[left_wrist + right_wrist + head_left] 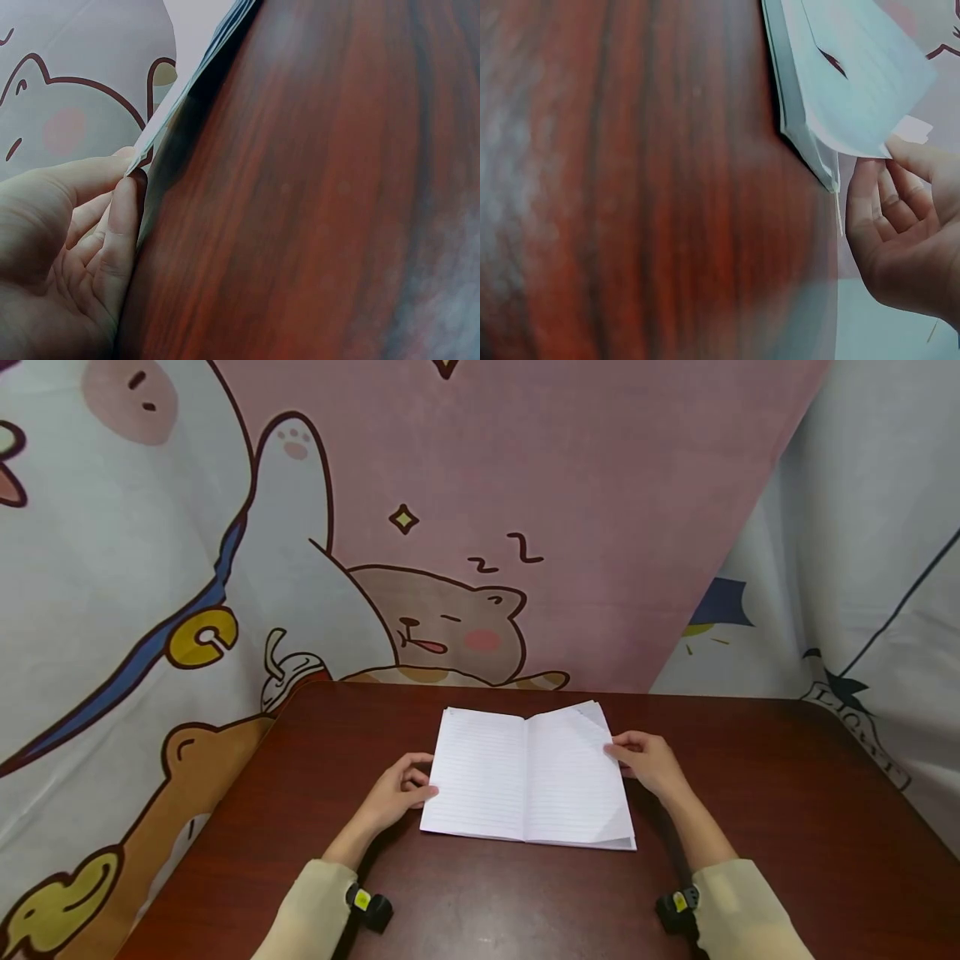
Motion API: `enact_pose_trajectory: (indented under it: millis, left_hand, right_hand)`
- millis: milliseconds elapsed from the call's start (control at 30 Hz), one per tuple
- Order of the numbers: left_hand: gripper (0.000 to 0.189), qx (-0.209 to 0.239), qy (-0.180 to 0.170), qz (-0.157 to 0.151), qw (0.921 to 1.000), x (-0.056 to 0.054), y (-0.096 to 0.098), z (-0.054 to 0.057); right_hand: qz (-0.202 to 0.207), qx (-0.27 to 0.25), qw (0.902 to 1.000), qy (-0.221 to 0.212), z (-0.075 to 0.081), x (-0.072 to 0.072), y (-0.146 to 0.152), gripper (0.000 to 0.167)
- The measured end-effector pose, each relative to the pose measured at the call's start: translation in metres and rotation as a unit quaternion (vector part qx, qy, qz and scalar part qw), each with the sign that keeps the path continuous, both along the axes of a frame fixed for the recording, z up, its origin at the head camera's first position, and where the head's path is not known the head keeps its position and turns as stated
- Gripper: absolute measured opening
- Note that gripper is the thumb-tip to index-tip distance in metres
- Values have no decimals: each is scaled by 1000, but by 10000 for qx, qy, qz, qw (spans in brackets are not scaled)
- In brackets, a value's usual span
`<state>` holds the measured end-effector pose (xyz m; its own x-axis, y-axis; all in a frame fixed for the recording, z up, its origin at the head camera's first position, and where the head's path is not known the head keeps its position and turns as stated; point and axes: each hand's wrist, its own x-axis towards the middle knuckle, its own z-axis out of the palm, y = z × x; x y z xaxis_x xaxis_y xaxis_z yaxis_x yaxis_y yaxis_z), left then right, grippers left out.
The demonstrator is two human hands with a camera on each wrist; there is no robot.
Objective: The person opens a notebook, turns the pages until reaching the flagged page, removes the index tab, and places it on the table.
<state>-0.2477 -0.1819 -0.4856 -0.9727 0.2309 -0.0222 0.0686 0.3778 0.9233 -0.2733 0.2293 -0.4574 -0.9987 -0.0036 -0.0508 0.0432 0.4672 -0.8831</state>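
An open notebook (480, 777) with lined white pages lies on the dark red-brown table, its fold running down the middle. My left hand (397, 789) pinches the notebook's left edge between thumb and fingers; the left wrist view shows that hand (82, 232) with the edge slightly raised off the wood. At the right side, my right hand (648, 762) pinches the edge of a right-hand page (573, 777). In the right wrist view this page (870, 82) curves up from the stack below, thumb and fingers of the hand (907, 217) at its edge.
The wooden table (517, 902) extends around the notebook on all sides. Behind it hangs a cloth (600, 527) printed with cartoon animals, meeting the table's back edge. Each wrist wears a small black camera (371, 910) on a strap.
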Motion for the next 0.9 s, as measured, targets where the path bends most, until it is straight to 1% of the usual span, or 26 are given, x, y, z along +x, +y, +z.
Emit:
enact_pose_trajectory:
  millis: [133, 267, 533, 733, 833, 900]
  left_hand:
    - [50, 18, -48, 7, 10000, 0, 0, 0]
    - [50, -3, -21, -13, 10000, -1, 0, -1]
    - [50, -31, -16, 7, 10000, -1, 1, -1]
    - [50, -31, -2, -9, 10000, -2, 0, -3]
    - [50, -23, -5, 30, 10000, -2, 1, -3]
    - [50, -30, 6, 42, 10000, -2, 1, -2]
  right_hand:
    - [-134, 66, 9999, -9, 0, 1, -1, 35]
    - [-260, 248, 9994, 24, 2, 1, -2, 38]
    - [-429, 433, 9969, 499, 8, 2, -2, 27]
    - [-575, 694, 9940, 626, 11, 3, -5, 25]
    - [-560, 569, 9947, 641, 12, 3, -6, 28]
    - [-480, 344, 9965, 589, 12, 4, -7, 31]
